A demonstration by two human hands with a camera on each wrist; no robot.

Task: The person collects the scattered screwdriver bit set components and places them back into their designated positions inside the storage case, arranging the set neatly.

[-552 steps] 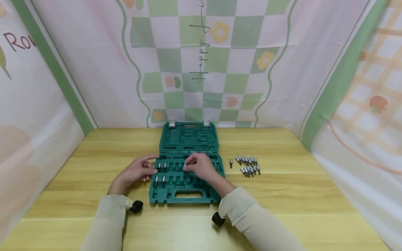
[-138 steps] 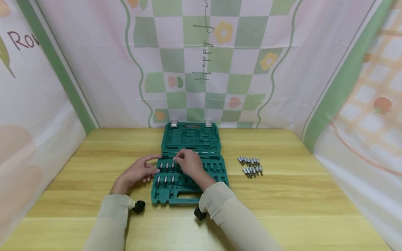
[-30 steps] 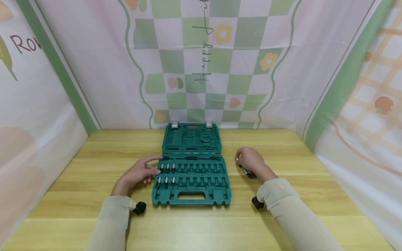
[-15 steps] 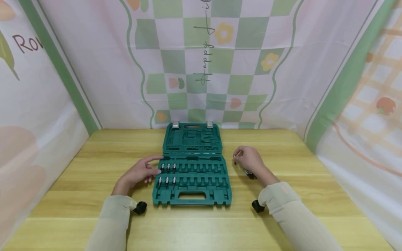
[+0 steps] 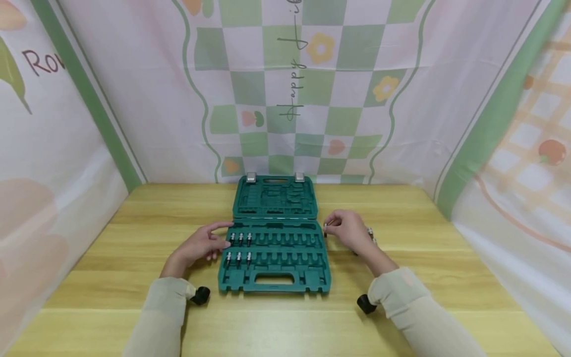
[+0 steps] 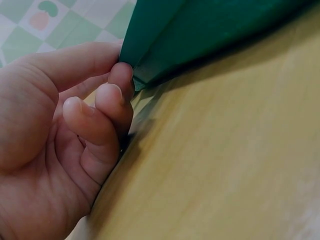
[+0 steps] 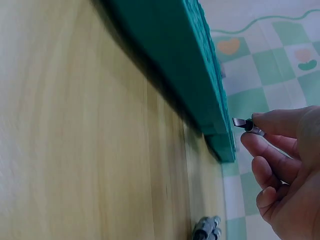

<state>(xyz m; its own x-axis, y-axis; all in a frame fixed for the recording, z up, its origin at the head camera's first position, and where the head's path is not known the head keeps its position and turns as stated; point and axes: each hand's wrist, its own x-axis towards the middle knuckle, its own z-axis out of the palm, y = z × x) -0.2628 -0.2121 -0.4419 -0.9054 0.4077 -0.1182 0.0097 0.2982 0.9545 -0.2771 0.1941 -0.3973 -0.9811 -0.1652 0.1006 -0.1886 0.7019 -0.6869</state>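
Observation:
A green plastic socket case (image 5: 274, 258) lies open on the wooden table. Three bit sockets (image 5: 241, 239) stand in the left end of its rear row, and three more stand in the front row. My left hand (image 5: 198, 246) holds the case's left edge, thumb at the rim, its other fingertips by the side wall (image 6: 165, 45). Just off the right edge, my right hand (image 5: 350, 230) pinches a small bit socket (image 7: 254, 129) between thumb and index finger. Its flat dark blade points toward the case; the remaining fingers are loosely curled.
More bit sockets (image 7: 206, 229) lie on the table right of the case, mostly hidden behind the right hand in the head view. The case lid (image 5: 275, 196), with two metal latches, lies back toward the patterned curtain (image 5: 312, 99). Further moulded slots continue along both rows.
A third bit socket has joined each row since the oldest frame. Over the last second my right hand moved left from the loose sockets with one in its fingers. My left hand stayed put.

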